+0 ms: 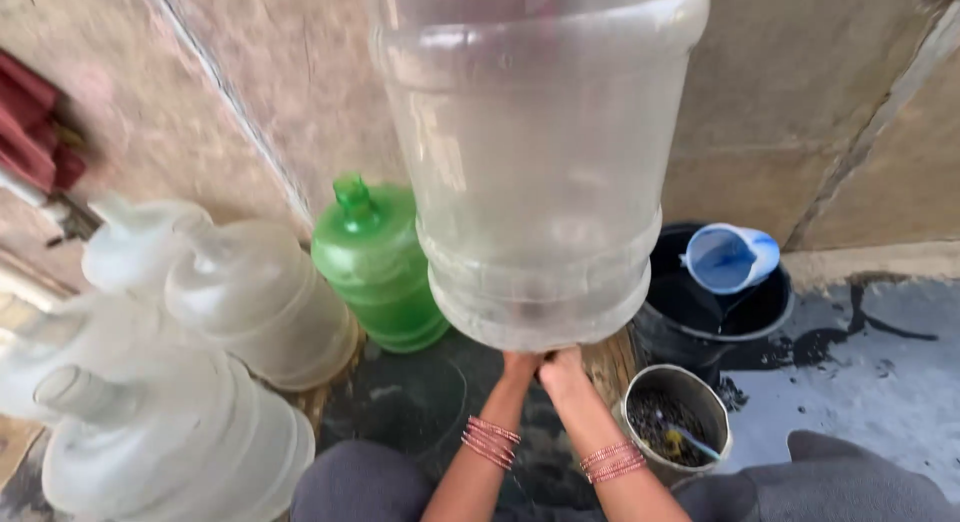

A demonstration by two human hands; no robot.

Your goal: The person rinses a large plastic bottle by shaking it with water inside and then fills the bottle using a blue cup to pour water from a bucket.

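1. Head view: both forearms reach forward from the person's lap, side by side, each with a stack of thin pink bangles at the wrist.
2. The left hand (520, 365) and the right hand (562, 367) meet, touching each other, under the near end of a large clear water jug (540, 162).
3. The jug hides the fingers of both hands, so I cannot tell whether they are curled round its neck or pressed flat against it.
4. The clear jug fills the upper middle of the view, raised above the ground, its wide base pointing away toward the stone wall (820, 112).
5. Just behind and left of it stands a green jug (375, 262), upright, neck up.
6. Further left, several frosted jugs (250, 302) lie tilted together.
7. To the right sits a black bucket (700, 312) with a blue scoop (728, 257) on its rim.
8. Near the right wrist stands a small metal pot (678, 417) with dark contents.
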